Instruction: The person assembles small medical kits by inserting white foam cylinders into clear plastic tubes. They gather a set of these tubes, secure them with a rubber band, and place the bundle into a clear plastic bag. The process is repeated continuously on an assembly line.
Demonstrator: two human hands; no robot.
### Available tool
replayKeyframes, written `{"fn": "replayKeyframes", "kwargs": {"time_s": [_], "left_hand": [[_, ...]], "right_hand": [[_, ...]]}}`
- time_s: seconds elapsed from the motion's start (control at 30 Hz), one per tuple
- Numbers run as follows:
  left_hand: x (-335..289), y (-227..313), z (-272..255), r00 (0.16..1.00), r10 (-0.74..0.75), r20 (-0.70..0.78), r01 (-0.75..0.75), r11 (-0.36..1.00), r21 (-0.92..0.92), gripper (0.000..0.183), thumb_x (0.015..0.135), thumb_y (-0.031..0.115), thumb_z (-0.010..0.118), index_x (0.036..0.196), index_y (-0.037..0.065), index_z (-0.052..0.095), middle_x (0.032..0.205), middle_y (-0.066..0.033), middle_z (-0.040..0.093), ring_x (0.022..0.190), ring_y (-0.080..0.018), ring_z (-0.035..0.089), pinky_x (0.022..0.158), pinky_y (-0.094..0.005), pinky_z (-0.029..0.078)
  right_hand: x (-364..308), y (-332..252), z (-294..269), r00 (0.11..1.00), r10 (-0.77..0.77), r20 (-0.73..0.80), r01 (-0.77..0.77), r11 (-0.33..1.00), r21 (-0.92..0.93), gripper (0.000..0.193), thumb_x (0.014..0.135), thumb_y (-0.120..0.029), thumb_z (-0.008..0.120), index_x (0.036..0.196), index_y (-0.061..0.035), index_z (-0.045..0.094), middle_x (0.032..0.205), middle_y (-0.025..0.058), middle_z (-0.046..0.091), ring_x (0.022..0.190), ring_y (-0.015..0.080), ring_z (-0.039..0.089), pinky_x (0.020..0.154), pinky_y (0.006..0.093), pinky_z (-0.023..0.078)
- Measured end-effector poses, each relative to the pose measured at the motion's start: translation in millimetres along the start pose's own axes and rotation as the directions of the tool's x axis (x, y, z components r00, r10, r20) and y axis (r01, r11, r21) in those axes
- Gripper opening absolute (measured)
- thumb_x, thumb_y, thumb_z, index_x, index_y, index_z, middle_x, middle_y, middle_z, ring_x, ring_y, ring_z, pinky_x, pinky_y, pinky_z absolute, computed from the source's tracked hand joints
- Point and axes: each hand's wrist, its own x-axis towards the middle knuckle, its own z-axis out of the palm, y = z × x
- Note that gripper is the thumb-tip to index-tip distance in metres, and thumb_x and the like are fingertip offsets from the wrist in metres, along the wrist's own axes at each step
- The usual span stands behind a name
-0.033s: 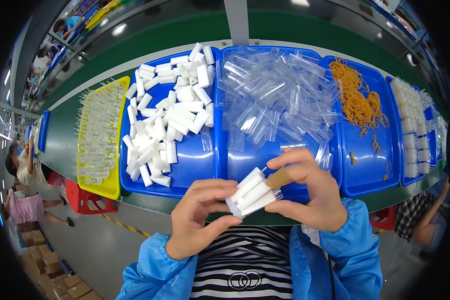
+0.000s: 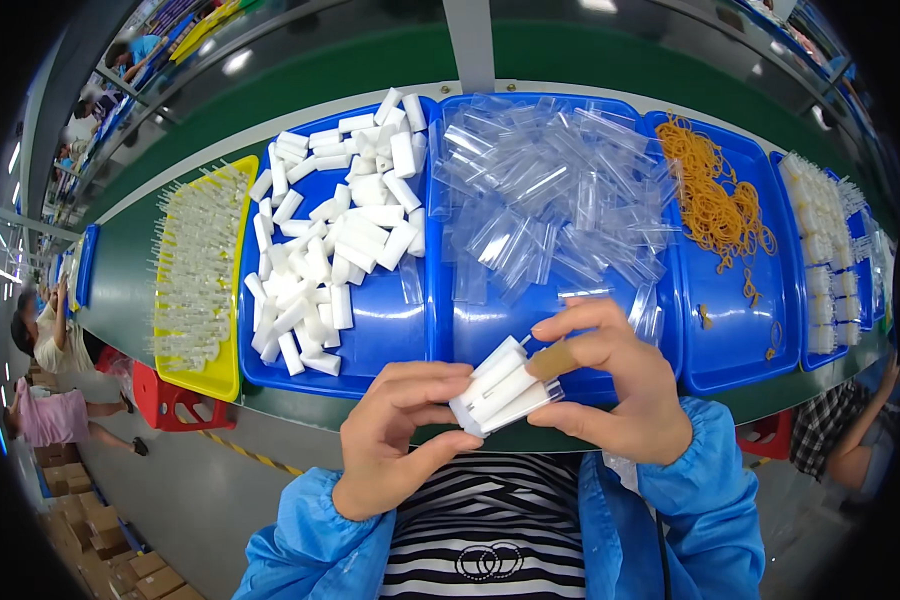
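Both hands hold one small bundle of white foam-like tubes (image 2: pixel 508 386) in front of my striped shirt. Clear plastic shows at the bundle's edges, and thin pale rods stick out from its right end. My left hand (image 2: pixel 402 432) grips the left end between thumb and fingers. At the right end, my right hand (image 2: pixel 610 385) pinches it with thumb and index finger, the latter wrapped in a tan band. Beyond the hands, a blue tray (image 2: pixel 388 335) carries loose white tubes (image 2: pixel 365 235), and another blue tray (image 2: pixel 510 330) carries clear plastic sleeves (image 2: pixel 560 190).
A yellow tray (image 2: pixel 232 345) with thin clear-and-white pieces stands at left. Rightward, a blue tray (image 2: pixel 735 360) holds orange rubber bands (image 2: pixel 715 195); past it are stacked white bundles (image 2: pixel 820 250). Red stools (image 2: pixel 175 400), cardboard boxes (image 2: pixel 100 520) and other people are around the green table (image 2: pixel 120 260).
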Motion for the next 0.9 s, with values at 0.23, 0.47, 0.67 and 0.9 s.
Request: {"fn": "replayKeyframes", "kwargs": {"time_s": [0.23,0.47,0.67,0.9], "left_hand": [[4.3,2.2,9.4,1.0,-0.025,-0.009,0.025,0.999,-0.022,0.047,0.083,-0.003,0.076,0.125,-0.004,0.054,0.136,-0.0216,0.047,0.127,-0.0311,0.054,0.104,-0.0429,0.052],[8.8,12.8,2.6,0.986,-0.148,0.076,0.152,0.987,-0.044,0.04,0.086,0.008,0.076,0.121,-0.003,0.059,0.141,-0.0252,0.047,0.128,-0.0339,0.052,0.107,-0.0461,0.043],[9.9,7.7,13.3,0.987,-0.14,-0.078,0.138,0.99,-0.03,0.034,0.087,-0.002,0.068,0.121,-0.005,0.062,0.139,-0.0265,0.051,0.128,-0.0332,0.053,0.108,-0.0452,0.043],[14.9,1.6,23.1,0.981,-0.169,-0.091,0.162,0.983,-0.086,0.032,0.088,-0.009,0.063,0.12,-0.005,0.064,0.141,-0.0229,0.05,0.128,-0.0306,0.054,0.107,-0.0425,0.044]], "right_hand": [[-3.6,0.5,2.1,0.999,-0.025,-0.027,0.027,0.998,0.057,0.025,0.074,-0.015,0.085,0.096,-0.009,0.074,0.103,0.0036,0.071,0.114,0.0244,0.058,0.107,0.0481,0.037],[-5.8,6.0,21.0,0.953,-0.292,-0.082,0.29,0.956,-0.033,0.029,0.077,-0.018,0.083,0.103,-0.0104,0.071,0.108,0.0032,0.07,0.111,0.0227,0.062,0.097,0.0435,0.044],[-39.7,7.5,-44.4,0.929,-0.101,-0.356,-0.188,0.7,-0.689,0.029,0.075,-0.019,0.081,0.099,-0.0081,0.069,0.083,0.0066,0.065,0.076,0.0263,0.059,0.067,0.0379,0.044],[-41.3,14.6,-14.0,0.978,0.094,-0.185,-0.206,0.536,-0.818,0.038,0.072,-0.019,0.08,0.104,-0.0053,0.066,0.081,0.006,0.062,0.077,0.0224,0.06,0.073,0.0358,0.044]]}}
